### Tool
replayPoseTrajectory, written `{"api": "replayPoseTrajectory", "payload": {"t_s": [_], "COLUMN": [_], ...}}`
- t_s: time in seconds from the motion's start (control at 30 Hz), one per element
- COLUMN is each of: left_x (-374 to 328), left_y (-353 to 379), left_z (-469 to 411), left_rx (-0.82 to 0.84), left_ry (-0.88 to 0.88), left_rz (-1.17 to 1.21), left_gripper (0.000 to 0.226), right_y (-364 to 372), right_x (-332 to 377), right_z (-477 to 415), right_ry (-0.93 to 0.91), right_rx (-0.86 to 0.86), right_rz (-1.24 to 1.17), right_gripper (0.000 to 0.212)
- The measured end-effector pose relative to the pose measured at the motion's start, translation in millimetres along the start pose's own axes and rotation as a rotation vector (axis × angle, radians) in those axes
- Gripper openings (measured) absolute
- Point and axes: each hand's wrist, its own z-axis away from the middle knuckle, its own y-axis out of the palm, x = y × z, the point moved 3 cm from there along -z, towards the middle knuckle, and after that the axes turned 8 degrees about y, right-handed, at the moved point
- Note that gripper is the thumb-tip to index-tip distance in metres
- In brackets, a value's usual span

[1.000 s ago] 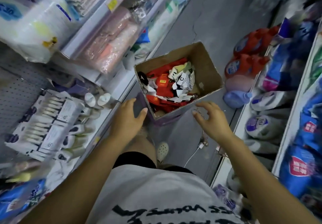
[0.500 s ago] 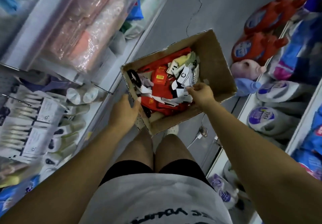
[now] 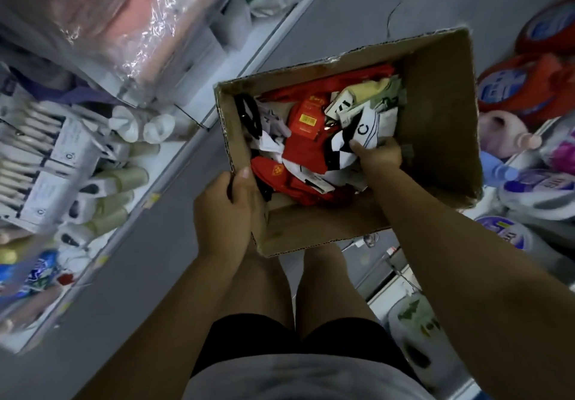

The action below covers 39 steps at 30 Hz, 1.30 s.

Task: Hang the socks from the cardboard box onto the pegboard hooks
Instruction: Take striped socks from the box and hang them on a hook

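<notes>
An open cardboard box sits on the grey floor in front of my legs. Inside lies a heap of packaged socks: red pairs, black-and-white pairs and pale yellow ones. My left hand grips the box's near left corner, thumb over the rim. My right hand is inside the box, fingers closed on a black-and-white sock pack. The pegboard itself is out of sight.
On the left, a white shelf carries hanging socks and carded goods, with plastic-wrapped bundles above. Detergent jugs line the low shelf on the right. The grey floor aisle runs ahead beyond the box.
The view has dropped closer to the box. My left hand went from hovering to gripping the box corner. My right hand reached into the box and closed on a black-and-white sock pack.
</notes>
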Motion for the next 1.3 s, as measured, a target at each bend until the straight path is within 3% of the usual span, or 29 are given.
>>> {"api": "replayPoseTrajectory", "payload": {"t_s": [0.2,0.33,0.37,0.43,0.5,0.57,0.6,0.73,0.8,0.87,0.97,1.1,1.3], "left_x": [3,-34,-49,-73,-91,-103,-105,-103,-96,-87,-80,-77,-76], "left_y": [3,-6,-5,9,27,40,45,49,48,44,37,30,29], "left_z": [5,24,29,35,37,38,39,43,47,48,49,47,38], "left_rx": [-0.013,-0.243,-0.233,-0.027,0.276,0.42,0.432,0.365,0.331,0.278,0.201,0.146,0.116], "left_ry": [-0.143,-0.112,-0.103,-0.178,-0.343,-0.461,-0.471,-0.441,-0.463,-0.491,-0.499,-0.498,-0.487], "left_rz": [0.01,0.001,0.05,0.224,0.447,0.647,0.731,0.796,0.824,0.803,0.778,0.787,0.826], "left_gripper": [0.045,0.04,0.042,0.052,0.083,0.106,0.106,0.072,0.043,0.029,0.03,0.027,0.026], "right_y": [-28,-65,-74,-90,-100,-108,-111,-118,-123,-126,-132,-141,-146], "right_x": [3,5,7,11,13,14,13,13,10,8,6,4,7], "right_z": [25,73,87,115,138,154,160,168,163,157,151,149,149], "right_ry": [-0.032,-0.067,-0.085,-0.091,-0.096,-0.141,-0.157,-0.193,-0.211,-0.218,-0.243,-0.255,-0.219], "right_rx": [0.116,0.298,0.372,0.545,0.68,0.726,0.739,0.775,0.727,0.69,0.647,0.658,0.71], "right_rz": [-0.159,-0.268,-0.291,-0.352,-0.377,-0.334,-0.333,-0.373,-0.356,-0.338,-0.319,-0.346,-0.43], "right_gripper": [0.037,0.022,0.02,0.023,0.025,0.022,0.024,0.034,0.025,0.021,0.029,0.06,0.047]}}
